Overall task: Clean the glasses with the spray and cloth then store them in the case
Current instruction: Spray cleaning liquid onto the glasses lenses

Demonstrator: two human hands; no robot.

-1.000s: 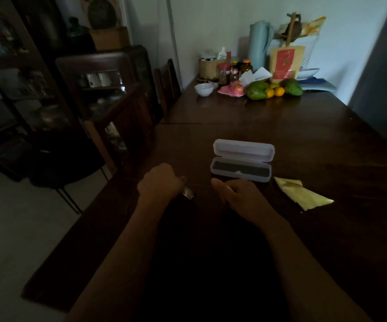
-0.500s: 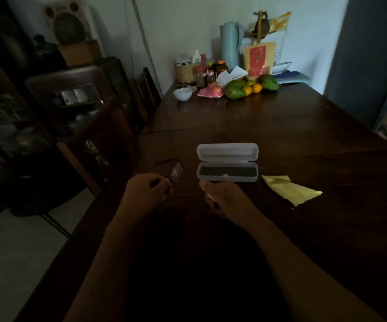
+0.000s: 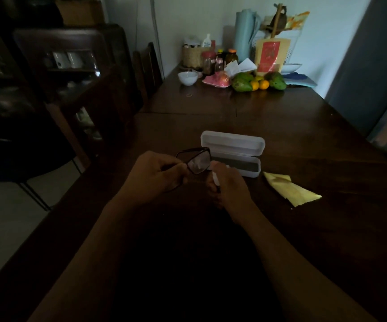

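My left hand (image 3: 155, 175) holds dark-framed glasses (image 3: 196, 160) above the dark wooden table (image 3: 304, 135), lenses turned toward my right hand. My right hand (image 3: 229, 189) is closed around a small white spray bottle (image 3: 215, 178), its top close to the nearer lens. Just behind both hands, a white glasses case (image 3: 233, 147) lies open with a dark lining. A yellow cloth (image 3: 290, 190) lies crumpled on the table to the right of the case.
At the far end of the table stand a white bowl (image 3: 187, 77), jars, a pink dish, green and orange fruit (image 3: 257, 83) and a tall blue jug (image 3: 244, 36). A dark cabinet (image 3: 71, 73) and a chair (image 3: 148, 70) flank the table's left side.
My left hand has lifted the glasses off the table and brought them toward the right hand. The right hand has raised the spray bottle up to the lens.
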